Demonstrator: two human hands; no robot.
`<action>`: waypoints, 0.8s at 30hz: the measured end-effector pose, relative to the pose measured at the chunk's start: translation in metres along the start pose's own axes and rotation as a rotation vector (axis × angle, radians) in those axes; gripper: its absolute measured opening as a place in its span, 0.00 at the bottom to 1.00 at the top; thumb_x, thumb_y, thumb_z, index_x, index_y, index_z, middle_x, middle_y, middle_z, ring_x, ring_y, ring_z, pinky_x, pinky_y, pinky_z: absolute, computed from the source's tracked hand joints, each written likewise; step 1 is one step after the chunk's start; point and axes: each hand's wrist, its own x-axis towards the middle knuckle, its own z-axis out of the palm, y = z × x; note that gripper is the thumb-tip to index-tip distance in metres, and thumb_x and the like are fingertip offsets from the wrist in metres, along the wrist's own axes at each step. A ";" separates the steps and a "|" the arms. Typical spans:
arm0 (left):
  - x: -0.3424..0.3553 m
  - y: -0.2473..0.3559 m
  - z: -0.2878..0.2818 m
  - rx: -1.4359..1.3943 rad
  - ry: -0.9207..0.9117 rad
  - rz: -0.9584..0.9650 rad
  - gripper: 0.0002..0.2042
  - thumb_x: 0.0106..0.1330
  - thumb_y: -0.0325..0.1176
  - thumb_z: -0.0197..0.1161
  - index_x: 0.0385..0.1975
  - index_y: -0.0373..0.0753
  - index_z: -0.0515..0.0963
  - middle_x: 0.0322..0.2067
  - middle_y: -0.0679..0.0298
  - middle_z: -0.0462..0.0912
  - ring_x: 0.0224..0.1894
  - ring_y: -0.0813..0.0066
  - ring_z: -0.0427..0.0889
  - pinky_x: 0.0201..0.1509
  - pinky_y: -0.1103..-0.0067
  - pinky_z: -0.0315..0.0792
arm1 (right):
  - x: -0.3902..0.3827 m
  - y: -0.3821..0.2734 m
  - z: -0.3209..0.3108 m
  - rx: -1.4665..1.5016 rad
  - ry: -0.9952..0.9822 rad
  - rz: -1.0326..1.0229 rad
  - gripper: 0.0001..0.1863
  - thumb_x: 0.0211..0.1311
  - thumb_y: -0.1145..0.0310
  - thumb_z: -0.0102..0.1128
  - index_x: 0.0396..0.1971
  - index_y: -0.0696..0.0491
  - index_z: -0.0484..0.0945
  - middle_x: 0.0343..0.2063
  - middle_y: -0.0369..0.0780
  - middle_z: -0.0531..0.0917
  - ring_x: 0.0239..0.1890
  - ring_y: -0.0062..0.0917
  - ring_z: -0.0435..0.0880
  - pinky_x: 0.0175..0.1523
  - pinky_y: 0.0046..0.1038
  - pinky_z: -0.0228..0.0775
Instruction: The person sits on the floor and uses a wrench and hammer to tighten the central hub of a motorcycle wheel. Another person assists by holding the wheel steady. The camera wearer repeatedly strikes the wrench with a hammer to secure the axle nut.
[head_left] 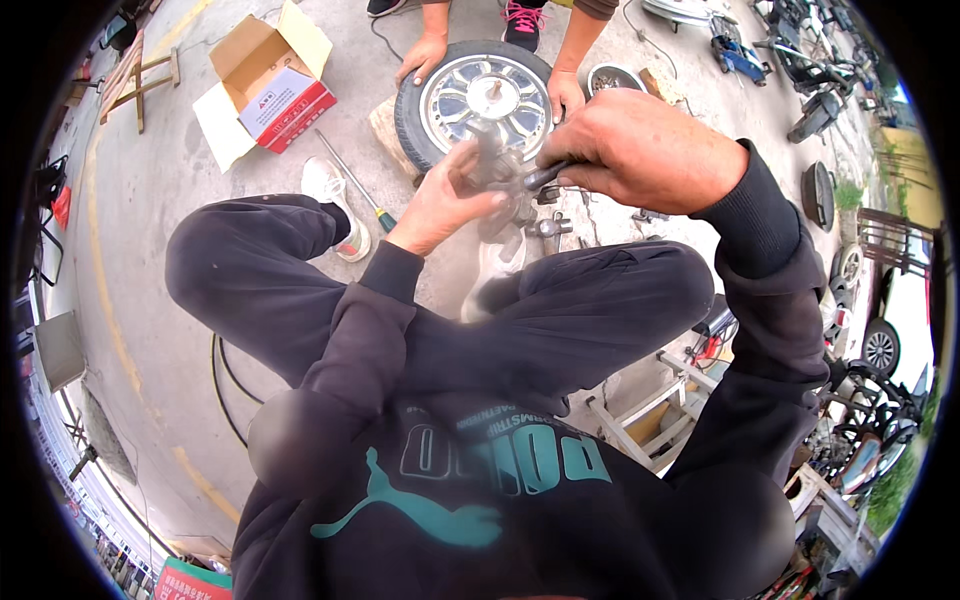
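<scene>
My left hand (447, 198) is curled round a grey metal part (508, 190), which is blurred, so its exact kind cannot be made out. Pinched in my right hand (650, 150) is a dark rod-like tool (543, 177), its end against or close to that part. Just beyond lies a wheel (455, 70) with a black tyre and a shiny spoked rim, an axle stub standing up at its hub. Another person's two hands, one of them a left-side hand (425, 57), rest on the tyre. Below the metal part is a hammer-like metal piece (549, 228) on the ground.
A screwdriver (385, 218) with a long shaft lies left of the wheel, near an open cardboard box (285, 105). A metal bowl (617, 76) stands right of the wheel. Behind my right leg is a small frame (650, 415). Machine parts crowd the right side.
</scene>
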 end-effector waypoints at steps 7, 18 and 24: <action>0.037 0.081 0.007 0.584 -0.309 -0.103 0.24 0.61 0.33 0.74 0.55 0.34 0.75 0.31 0.70 0.82 0.29 0.84 0.81 0.34 0.85 0.75 | -0.006 0.028 -0.027 0.231 0.121 0.016 0.12 0.63 0.72 0.67 0.45 0.57 0.82 0.33 0.41 0.86 0.34 0.27 0.84 0.43 0.29 0.76; 0.116 0.052 0.001 0.358 0.092 0.003 0.15 0.65 0.33 0.68 0.48 0.35 0.79 0.35 0.67 0.83 0.29 0.85 0.77 0.30 0.82 0.75 | 0.033 0.065 0.161 1.636 0.647 0.256 0.33 0.59 0.74 0.63 0.67 0.57 0.66 0.57 0.45 0.78 0.54 0.27 0.80 0.53 0.29 0.77; 0.164 0.059 -0.024 0.713 -0.010 0.112 0.21 0.60 0.27 0.70 0.54 0.35 0.75 0.40 0.59 0.86 0.43 0.75 0.83 0.49 0.76 0.76 | 0.050 0.115 0.152 0.494 0.881 0.700 0.25 0.60 0.58 0.66 0.54 0.56 0.80 0.44 0.52 0.86 0.50 0.42 0.85 0.55 0.39 0.75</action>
